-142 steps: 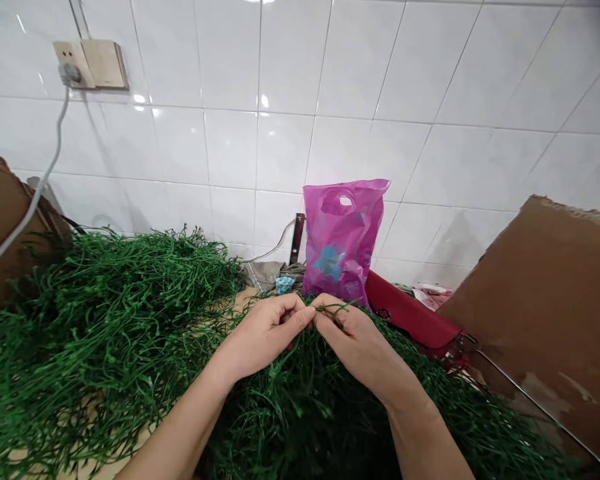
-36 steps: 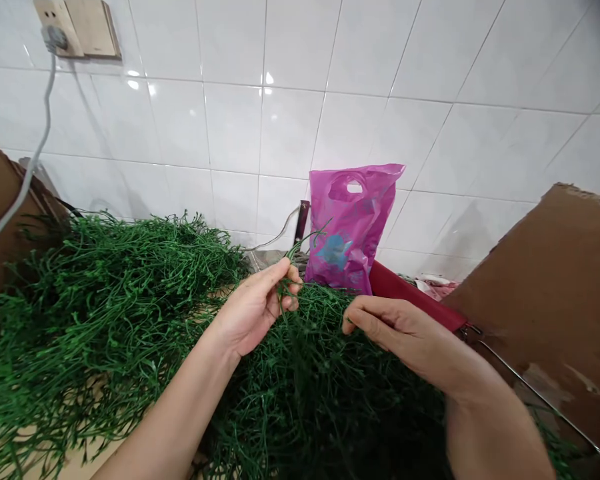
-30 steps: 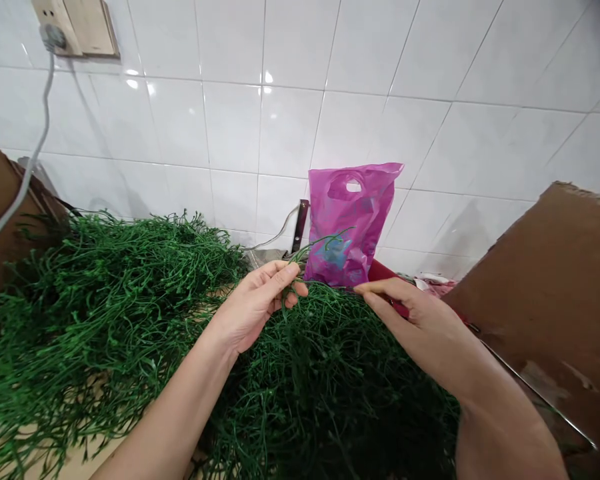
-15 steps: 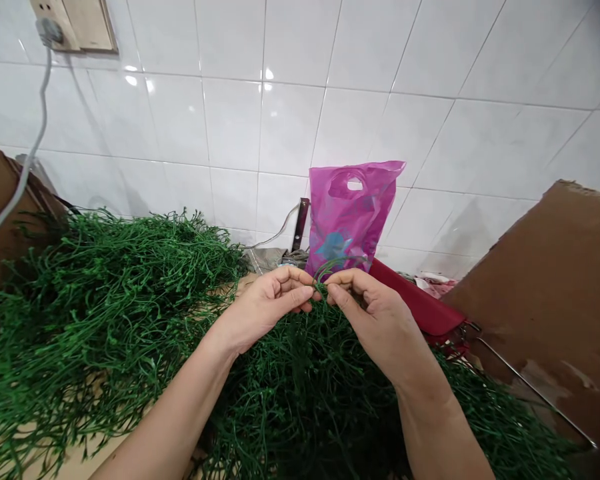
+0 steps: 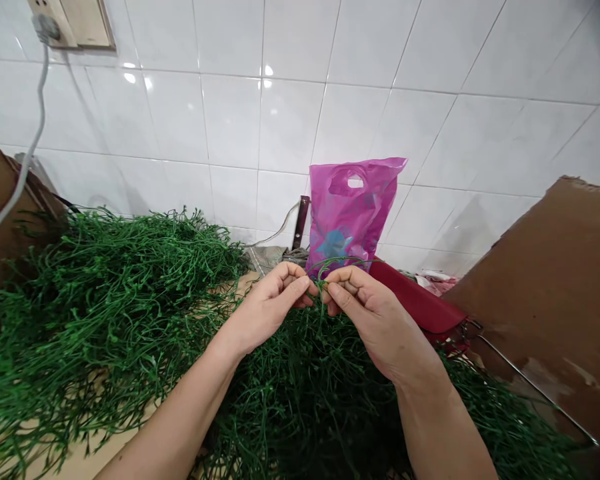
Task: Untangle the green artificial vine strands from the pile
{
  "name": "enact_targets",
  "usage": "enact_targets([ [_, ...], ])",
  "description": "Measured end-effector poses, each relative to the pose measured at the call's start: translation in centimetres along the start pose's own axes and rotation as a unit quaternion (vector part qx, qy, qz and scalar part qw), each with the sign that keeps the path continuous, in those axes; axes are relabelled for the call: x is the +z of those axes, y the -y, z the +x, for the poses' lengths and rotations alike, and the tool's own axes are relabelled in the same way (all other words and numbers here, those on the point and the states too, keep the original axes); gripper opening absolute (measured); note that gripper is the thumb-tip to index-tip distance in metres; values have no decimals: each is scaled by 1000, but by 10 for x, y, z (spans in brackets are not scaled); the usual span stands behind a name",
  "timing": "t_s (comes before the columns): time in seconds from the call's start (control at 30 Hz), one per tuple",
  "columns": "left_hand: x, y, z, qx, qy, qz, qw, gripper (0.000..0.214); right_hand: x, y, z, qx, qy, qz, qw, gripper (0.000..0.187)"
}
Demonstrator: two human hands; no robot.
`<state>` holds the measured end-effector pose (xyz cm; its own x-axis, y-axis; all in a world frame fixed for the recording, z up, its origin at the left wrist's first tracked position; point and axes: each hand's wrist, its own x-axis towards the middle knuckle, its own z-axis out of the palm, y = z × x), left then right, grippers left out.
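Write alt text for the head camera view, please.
The left hand and right hand pinch a thin green stem between their fingers, above a large heap of green vine-like stems. Behind them, a pink plastic carrier bag stands against a white tiled wall, with a brown cardboard sheet at right.

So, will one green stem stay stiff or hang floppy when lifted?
The strand arching above the right hand holds its curve, so it is probably springy, not floppy. The tangled heap suggests it may snag.
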<state>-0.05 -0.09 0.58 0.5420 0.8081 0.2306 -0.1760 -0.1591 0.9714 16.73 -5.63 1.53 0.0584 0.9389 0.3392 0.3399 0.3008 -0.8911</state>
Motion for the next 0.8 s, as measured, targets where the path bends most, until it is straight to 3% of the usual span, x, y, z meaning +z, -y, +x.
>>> enact_targets([
  [0.23,-1,-1,2,-7,-5,12,1000,30,3,1,-1,14,34,-33,999,10],
  [0.4,-4,0,4,-24,-13,-46,999,30,8,5,-3,7,47,-46,998,11],
  [0.57,-4,3,6,-37,-50,-58,996,30,10,10,-5,-21,-14,-114,993,24],
  [0.8,-1,2,5,-52,-30,-91,994,33,17,5,-2,-78,-78,-171,979,13],
])
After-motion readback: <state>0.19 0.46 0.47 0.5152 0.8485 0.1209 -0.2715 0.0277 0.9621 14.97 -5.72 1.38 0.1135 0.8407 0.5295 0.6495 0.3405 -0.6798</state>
